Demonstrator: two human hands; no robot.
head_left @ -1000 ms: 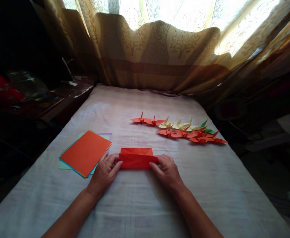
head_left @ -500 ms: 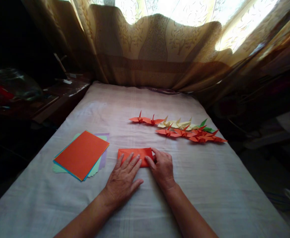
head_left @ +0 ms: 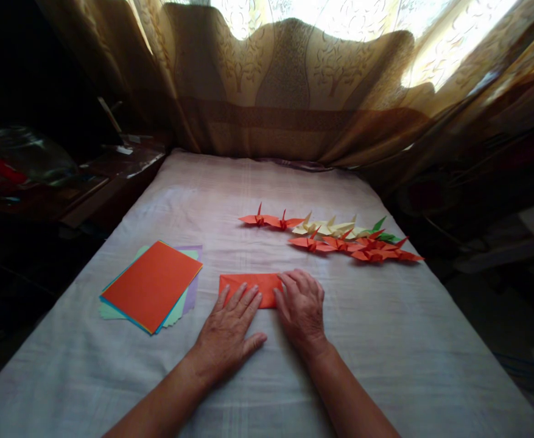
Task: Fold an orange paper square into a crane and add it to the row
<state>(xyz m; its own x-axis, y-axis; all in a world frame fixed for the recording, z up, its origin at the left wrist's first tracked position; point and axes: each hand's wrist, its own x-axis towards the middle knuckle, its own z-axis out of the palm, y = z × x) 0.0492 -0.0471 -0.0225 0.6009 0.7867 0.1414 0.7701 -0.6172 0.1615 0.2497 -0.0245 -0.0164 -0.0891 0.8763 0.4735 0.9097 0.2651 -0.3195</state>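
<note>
A folded orange paper (head_left: 252, 283) lies flat on the cloth-covered table (head_left: 385, 340), in front of me. My left hand (head_left: 229, 331) rests flat with spread fingers on the paper's near left part. My right hand (head_left: 302, 309) presses down on the paper's right end, fingers together. Neither hand grips anything.
A stack of coloured sheets (head_left: 151, 285), orange on top, lies to the left. Several folded paper cranes (head_left: 335, 236) in orange, yellow and green sit in rows at the far right. Curtains (head_left: 294, 91) hang behind the table; a dark cluttered side table (head_left: 66, 182) stands left.
The orange paper was half folded and held at both ends; it now lies flat and folded. My left hand slid onto it and my right hand moved to its right end.
</note>
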